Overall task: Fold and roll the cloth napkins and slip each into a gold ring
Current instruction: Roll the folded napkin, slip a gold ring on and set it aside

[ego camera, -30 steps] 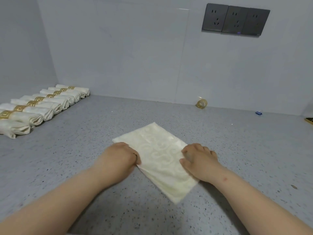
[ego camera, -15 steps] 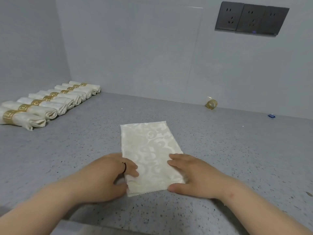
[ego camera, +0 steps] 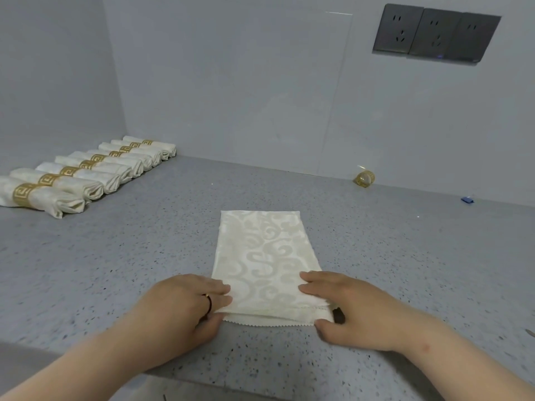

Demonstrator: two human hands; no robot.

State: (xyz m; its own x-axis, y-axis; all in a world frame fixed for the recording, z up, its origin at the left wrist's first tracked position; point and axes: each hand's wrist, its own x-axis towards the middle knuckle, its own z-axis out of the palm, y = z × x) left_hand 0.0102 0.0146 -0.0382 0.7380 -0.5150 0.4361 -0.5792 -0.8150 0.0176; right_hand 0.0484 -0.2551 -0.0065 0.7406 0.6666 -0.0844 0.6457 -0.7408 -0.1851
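Since a second ago the folded napkin (ego camera: 265,264) has swung from a diagonal lie to square with the counter (ego camera: 405,256) edge, long side running away from me. It lies flat near the front edge, centre of the counter.

My left hand (ego camera: 185,308) and right hand (ego camera: 356,308) each pinch a near corner, fingers (ego camera: 311,280) lying on top and thumbs at the near edge, lightly curled round the cloth.

To roll well, I judge I should turn the near edge over evenly with both hands, keep the sides aligned, and roll tight so it fits a ring.

One napkin is in work. I count about eight finished rolls (ego camera: 86,175) in a row at far left, each in a gold band. One loose gold ring (ego camera: 364,178) sits by the far wall, well apart. One small blue thing (ego camera: 467,200) lies at far right; three dark sockets (ego camera: 434,33) are on the wall.
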